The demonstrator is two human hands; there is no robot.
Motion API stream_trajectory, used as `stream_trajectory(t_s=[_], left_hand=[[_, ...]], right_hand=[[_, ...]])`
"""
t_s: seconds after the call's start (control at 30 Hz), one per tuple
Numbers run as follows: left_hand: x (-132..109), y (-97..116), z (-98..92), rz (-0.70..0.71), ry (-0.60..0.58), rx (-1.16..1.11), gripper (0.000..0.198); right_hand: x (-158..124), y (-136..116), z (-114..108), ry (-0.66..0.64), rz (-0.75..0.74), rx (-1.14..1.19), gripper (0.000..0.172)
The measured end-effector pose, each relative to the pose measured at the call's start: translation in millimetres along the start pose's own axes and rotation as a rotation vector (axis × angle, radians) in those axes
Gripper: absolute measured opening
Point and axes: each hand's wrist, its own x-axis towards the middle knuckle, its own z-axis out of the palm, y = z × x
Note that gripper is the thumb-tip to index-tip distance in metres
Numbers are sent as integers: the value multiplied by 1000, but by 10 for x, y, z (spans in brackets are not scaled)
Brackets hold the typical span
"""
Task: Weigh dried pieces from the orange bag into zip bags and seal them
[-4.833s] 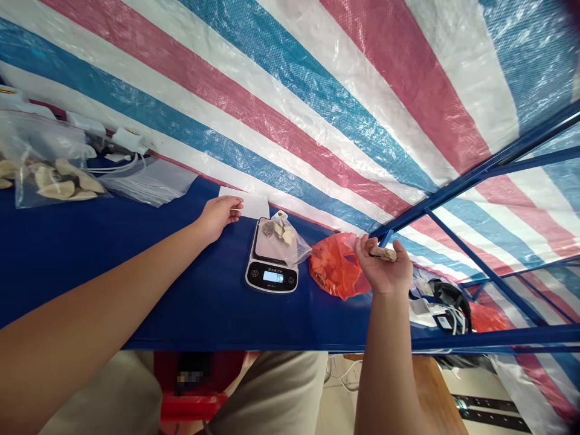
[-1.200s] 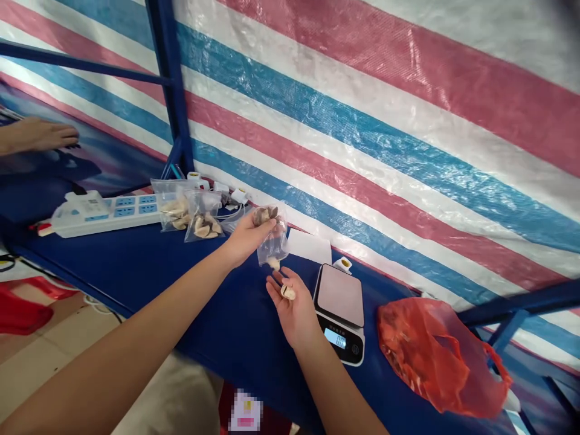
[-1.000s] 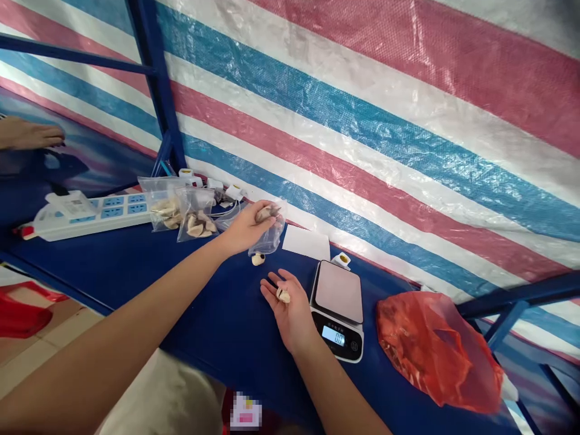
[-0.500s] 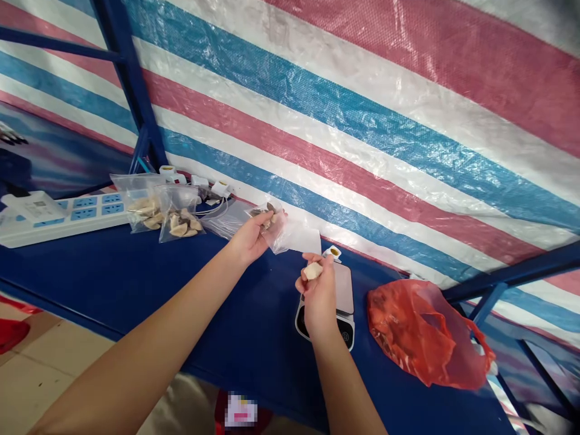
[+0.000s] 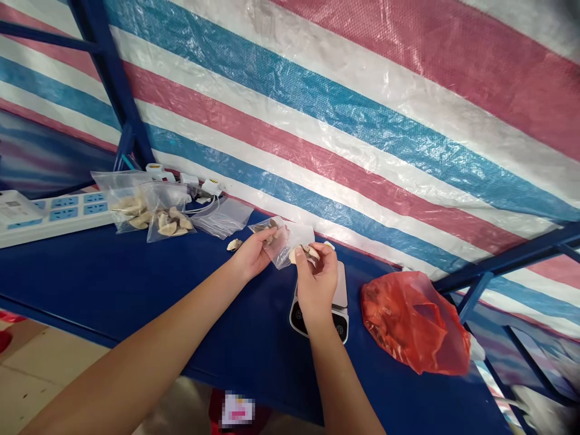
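My left hand (image 5: pixel 256 251) grips a clear plastic bag (image 5: pixel 281 252) with dark and pale dried pieces inside, its loose end toward the right. Close beside that end, my right hand (image 5: pixel 317 275) pinches pale, dark-edged dried slices (image 5: pixel 304 254), perhaps mushroom. Under and behind my right hand stands a small digital scale (image 5: pixel 341 290), its plate partly hidden. One pale dried piece (image 5: pixel 234 244) lies on the blue table (image 5: pixel 254 338) just left of my left hand.
Two filled clear bags (image 5: pixel 170 220) lie at the left beside a white power strip (image 5: pixel 67 220) with chargers. Flat clear bags (image 5: pixel 224 219) rest near the striped sheet (image 5: pixel 317 151). A red plastic bag (image 5: pixel 417 320) sits right of the scale. Blue metal bars (image 5: pixel 115 78) frame the table.
My right hand has moved up and left toward the bag's end, and more slices show in its fingers. The piece on the table has come into sight. The view has shifted slightly.
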Motion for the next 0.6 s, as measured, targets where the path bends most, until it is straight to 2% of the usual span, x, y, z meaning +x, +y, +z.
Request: stream_trajectory(t_s=[0.13,0.23,0.37,0.43,0.6], left_hand=[[-31,-5,26,-6,21,-20,17],[-60,24,49,0,37,-58,17],[-78,33,56,15,31,-45,17],[-79,19,48,22,11,-8,17],[-98,-18,29,-33,-41,53,17]], right_hand=[[-1,48,-18,-25,-77,6,29],[-5,84,-51,-81,-129,-101,17],[-40,61,-39,-132,-162,-183,12],[-61,32,-4,-137,-104,-114,14],[-64,-3,64,-135,160,172,26]])
